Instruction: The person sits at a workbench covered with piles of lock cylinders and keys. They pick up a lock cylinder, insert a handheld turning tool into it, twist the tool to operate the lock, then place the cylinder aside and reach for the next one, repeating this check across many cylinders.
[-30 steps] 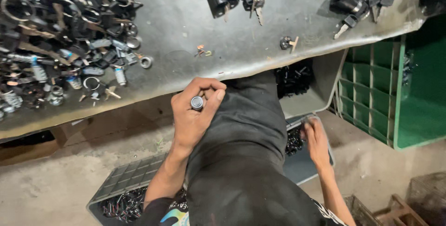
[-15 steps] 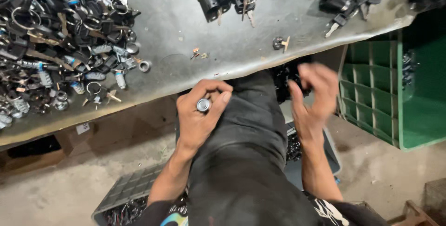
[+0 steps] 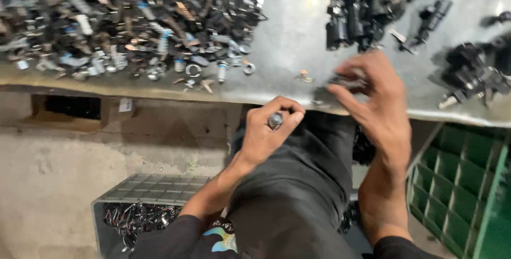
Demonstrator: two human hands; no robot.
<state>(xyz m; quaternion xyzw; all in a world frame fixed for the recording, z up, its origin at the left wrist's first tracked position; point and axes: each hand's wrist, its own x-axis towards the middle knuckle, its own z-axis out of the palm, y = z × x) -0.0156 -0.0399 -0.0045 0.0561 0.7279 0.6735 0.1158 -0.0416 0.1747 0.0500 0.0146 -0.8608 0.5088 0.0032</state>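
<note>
My left hand (image 3: 263, 134) rests on my lap in black trousers (image 3: 298, 195), just below the table's edge. It is shut on a small metal cylinder (image 3: 275, 119), pinched end-up between thumb and fingers. My right hand (image 3: 375, 96) reaches over the edge of the grey metal table (image 3: 287, 35). Its curled fingertips touch a small dark metal part (image 3: 346, 82) lying there. Motion blur hides whether the fingers grip it.
A big heap of mixed small metal parts (image 3: 133, 19) covers the table's left. Black parts lie in clusters at top middle (image 3: 362, 9) and at right (image 3: 474, 72). A green crate (image 3: 458, 184) stands at right, and a grey crate with parts (image 3: 138, 206) is on the floor.
My right hand has risen from beside my thigh to the table's edge and onto the small dark part. The left hand has kept the cylinder on my lap. The view has tilted.
</note>
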